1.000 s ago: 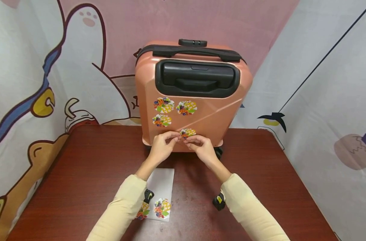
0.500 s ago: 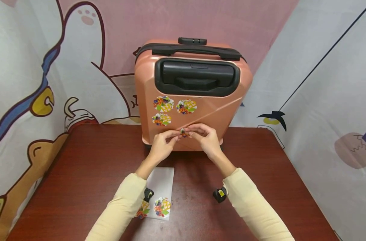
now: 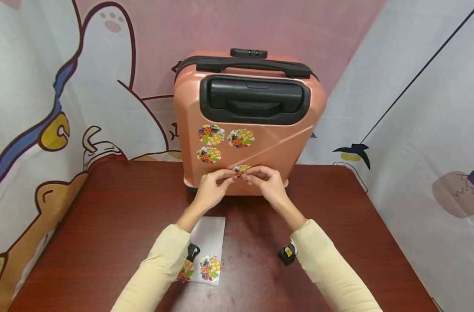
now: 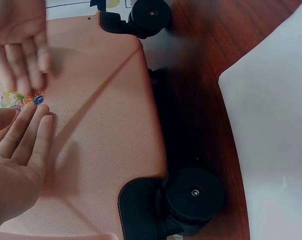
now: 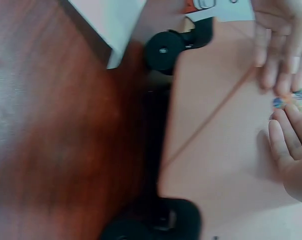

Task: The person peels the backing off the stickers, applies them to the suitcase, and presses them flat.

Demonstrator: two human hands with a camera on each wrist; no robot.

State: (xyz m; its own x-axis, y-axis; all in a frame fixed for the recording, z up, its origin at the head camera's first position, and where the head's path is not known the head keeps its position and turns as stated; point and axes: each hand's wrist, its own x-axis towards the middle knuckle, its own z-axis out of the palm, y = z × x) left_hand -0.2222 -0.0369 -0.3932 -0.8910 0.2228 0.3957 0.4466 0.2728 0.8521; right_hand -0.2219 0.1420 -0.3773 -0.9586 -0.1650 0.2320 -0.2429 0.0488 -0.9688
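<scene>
A small round fruit-print sticker is at the lower front of an upright pink suitcase. My left hand pinches its left edge between thumb and fingers. At the right edge, my right hand holds it the same way. In the left wrist view the sticker shows between the fingertips of both hands, partly hidden by them. Whether its back touches the shell cannot be told. Higher on the suitcase are three like stickers, an upper left one, an upper right one and a lower left one.
A white sticker sheet lies on the brown table, partly under the left forearm, with fruit stickers near its front end. Black wheels stick out below the suitcase. A cartoon-print cloth hangs behind and at the sides.
My right hand moved left over the sticker, then back slightly right and down to its right edge, so more of the sticker shows again. My left hand has stayed nearly still.
</scene>
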